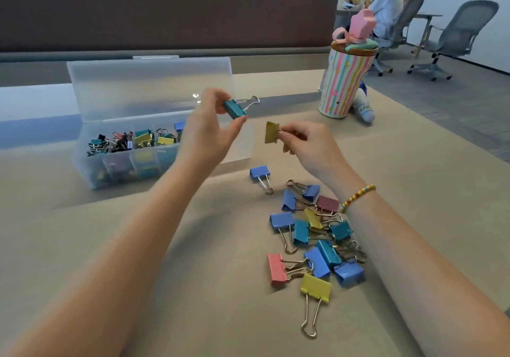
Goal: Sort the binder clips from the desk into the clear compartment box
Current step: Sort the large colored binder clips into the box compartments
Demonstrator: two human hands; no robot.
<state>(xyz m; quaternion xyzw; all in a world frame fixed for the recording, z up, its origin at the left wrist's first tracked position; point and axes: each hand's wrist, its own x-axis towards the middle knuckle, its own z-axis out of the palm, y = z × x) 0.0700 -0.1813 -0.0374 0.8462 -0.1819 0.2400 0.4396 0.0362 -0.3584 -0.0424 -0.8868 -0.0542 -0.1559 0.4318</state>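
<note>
Here we see both hands raised above the surface (138, 246), each clamped on a clip. The left hand (209, 130) pinches a teal binder clip (234, 109) between thumb and fingers, just in front of the clear compartment box (116, 169), which sits at ten o'clock with its lid up and small clips in its compartments. The right hand (303, 141) grips a yellow binder clip (271, 132) by its wire handles. At five o'clock lies the pile of loose clips (311, 235). A striped cup (345, 80) stands at one o'clock.
</note>
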